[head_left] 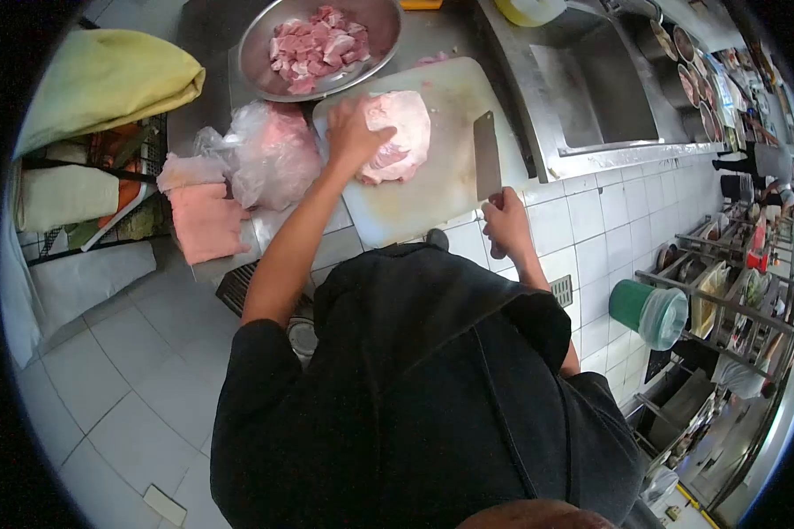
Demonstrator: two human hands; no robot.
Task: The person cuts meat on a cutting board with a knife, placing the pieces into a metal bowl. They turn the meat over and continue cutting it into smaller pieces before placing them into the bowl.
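Note:
A large pale piece of raw meat (pixel 406 132) with a fatty surface lies on the white cutting board (pixel 445 189). My left hand (pixel 351 137) grips its left side, thumb across the top. In my right hand (pixel 507 225) is the handle of a cleaver (pixel 487 159), its broad blade over the right part of the board, apart from the meat. Behind the board, a steel bowl (pixel 254 53) holds several chunks of cut meat (pixel 318 48). Left of my forearm lies a clear plastic bag (pixel 269 150) with more meat inside.
A folded pink cloth (pixel 205 220) lies at the counter's left edge. On the right is a steel sink (pixel 591 88) with a raised rim. Crates with a yellow cloth (pixel 106 84) stand left. A green bucket (pixel 631 304), racks and other people are farther right.

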